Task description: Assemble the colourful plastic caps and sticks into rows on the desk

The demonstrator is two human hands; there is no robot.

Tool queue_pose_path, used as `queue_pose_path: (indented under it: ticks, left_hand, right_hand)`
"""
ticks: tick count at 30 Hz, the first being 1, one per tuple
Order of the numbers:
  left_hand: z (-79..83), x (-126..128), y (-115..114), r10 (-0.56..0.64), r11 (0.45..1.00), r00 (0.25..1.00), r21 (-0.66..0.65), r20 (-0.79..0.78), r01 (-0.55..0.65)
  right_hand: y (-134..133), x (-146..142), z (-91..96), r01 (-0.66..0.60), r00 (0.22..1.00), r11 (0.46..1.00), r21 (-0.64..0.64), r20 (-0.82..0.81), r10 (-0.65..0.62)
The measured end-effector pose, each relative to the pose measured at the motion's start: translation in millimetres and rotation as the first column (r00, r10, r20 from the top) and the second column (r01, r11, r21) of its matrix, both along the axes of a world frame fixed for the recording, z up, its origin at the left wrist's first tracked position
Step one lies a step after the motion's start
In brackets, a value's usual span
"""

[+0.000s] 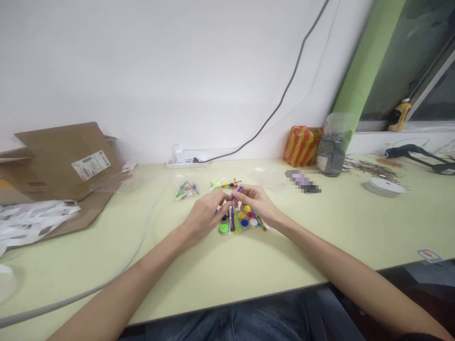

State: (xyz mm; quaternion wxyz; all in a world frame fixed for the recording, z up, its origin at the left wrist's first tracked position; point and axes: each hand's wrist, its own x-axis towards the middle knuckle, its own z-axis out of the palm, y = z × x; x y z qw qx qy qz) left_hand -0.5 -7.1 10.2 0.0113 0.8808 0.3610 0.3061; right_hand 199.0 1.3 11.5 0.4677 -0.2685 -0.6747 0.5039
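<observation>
My left hand (206, 210) and my right hand (259, 201) meet above the middle of the table, fingertips together. Between them is a small blue plastic piece (239, 189), pinched by the fingers of both hands; its exact shape is partly hidden. Below the hands lie round plastic pieces, among them a green one (223, 228), a blue one (244, 223) and a white one (253, 222). Thin coloured sticks (233, 221) lie between the round pieces. Just beyond my fingers are more coloured sticks (222, 183).
A clear bag of coloured parts (186, 190) lies behind my left hand. A power strip (185, 163) sits against the wall. At left stands a cardboard box (67, 166) beside white strips (39, 220). To the right are a striped bag (302, 146) and a white spool (386, 186).
</observation>
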Motion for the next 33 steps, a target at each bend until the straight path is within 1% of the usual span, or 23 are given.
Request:
queue_pose_path:
  ticks: [3, 5, 7, 9, 11, 13, 15, 16, 17, 18, 21, 24, 27, 30, 33]
  left_hand:
    - [-0.9, -0.4, 0.3, -0.021, 1.000, 1.000, 0.013, -0.023, 0.021]
    - [-0.6, -1.4, 2.8, 0.011, 0.998, 0.998, 0.061, -0.056, -0.008]
    - [3.3, -5.9, 8.1, 0.078, 0.990, 0.990, 0.126, -0.117, -0.063]
    - [11.1, -15.1, 15.6, 0.175, 0.974, 0.967, 0.178, -0.185, -0.142]
    - [20.3, -28.7, 23.5, 0.301, 0.948, 0.932, 0.171, -0.203, -0.269]
    - [27.6, -45.1, 29.5, 0.352, 0.936, 0.897, 0.109, -0.267, -0.335]
    - [30.4, -62.1, 32.4, 0.337, 0.933, 0.849, 0.021, -0.407, -0.361]
    - [29.8, -70.2, 32.8, 0.318, 0.924, 0.829, -0.044, -0.459, -0.379]
    - [28.1, -77.6, 32.9, 0.282, 0.911, 0.824, -0.132, -0.491, -0.391]
    - [25.6, -84.1, 32.7, 0.261, 0.903, 0.820, -0.172, -0.509, -0.394]
    - [15.6, -96.6, 33.2, 0.209, 0.891, 0.819, -0.241, -0.535, -0.385]
    - [6.7, -99.5, 34.0, 0.171, 0.884, 0.830, -0.289, -0.531, -0.367]
    - [0.5, -97.6, 30.3, 0.154, 0.897, 0.867, -0.301, -0.473, -0.324]
    - [-2.4, -93.7, 22.7, 0.155, 0.913, 0.906, -0.293, -0.394, -0.284]
    - [-2.2, -88.1, 16.8, 0.131, 0.920, 0.922, -0.302, -0.364, -0.250]
  right_hand:
    - [-0.2, -0.7, -0.3, -0.024, 1.000, 1.000, 0.001, 0.005, 0.024]
    - [-0.6, -0.8, -0.1, -0.016, 1.000, 1.000, -0.004, -0.014, 0.016]
    - [0.2, 0.6, 0.3, 0.027, 0.998, 1.000, -0.007, -0.052, -0.027]
    - [3.1, 3.4, 0.0, 0.093, 0.993, 0.996, -0.002, -0.069, -0.092]
    - [7.6, 6.7, -1.1, 0.153, 0.986, 0.988, 0.011, -0.063, -0.152]
    - [11.7, 9.1, -2.6, 0.192, 0.980, 0.981, 0.022, -0.050, -0.191]
    - [13.9, 9.8, -3.5, 0.209, 0.978, 0.977, 0.039, -0.032, -0.208]
    - [13.9, 9.5, -3.6, 0.209, 0.978, 0.977, 0.053, -0.022, -0.208]
    - [13.5, 8.8, -3.5, 0.204, 0.979, 0.977, 0.069, -0.011, -0.203]
    - [12.6, 7.9, -3.4, 0.193, 0.981, 0.977, 0.085, 0.000, -0.194]
    - [9.2, 4.8, -3.5, 0.150, 0.986, 0.980, 0.131, 0.049, -0.157]
    - [6.7, 3.2, -5.1, 0.139, 0.982, 0.978, 0.156, 0.104, -0.157]
    - [5.2, 4.2, -6.3, 0.163, 0.975, 0.972, 0.169, 0.125, -0.185]
    - [3.8, 6.6, -5.9, 0.177, 0.970, 0.967, 0.184, 0.133, -0.203]
    - [2.4, 8.2, -5.2, 0.188, 0.965, 0.962, 0.197, 0.146, -0.218]
